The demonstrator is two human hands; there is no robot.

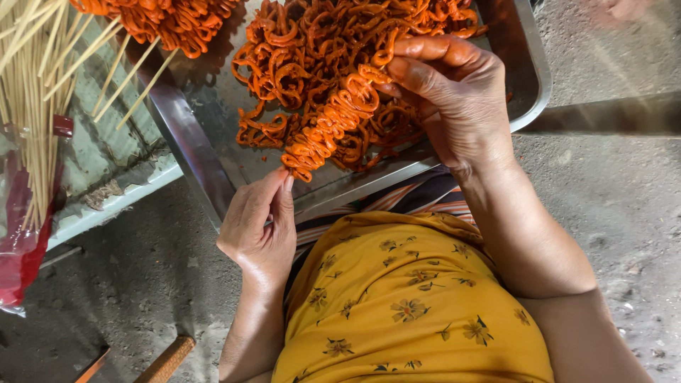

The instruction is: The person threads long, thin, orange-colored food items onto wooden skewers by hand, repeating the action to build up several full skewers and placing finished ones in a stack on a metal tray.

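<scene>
My left hand [261, 227] pinches the lower end of a thin skewer, just below the metal tray's near rim [355, 186]. Orange curled food strips [330, 124] are threaded along that skewer, which slants up to the right. My right hand [447, 89] grips the upper end of the threaded strips with fingertips over the tray. A heap of loose orange curled strips [319, 42] fills the tray behind the skewer. The stick itself is mostly hidden by the food.
A bundle of bare bamboo skewers [32, 92] lies at the left over a red plastic bag [21, 255]. More filled skewers [167, 21] rest at the top left. Below are grey concrete floor [610, 191] and my yellow flowered top [404, 305].
</scene>
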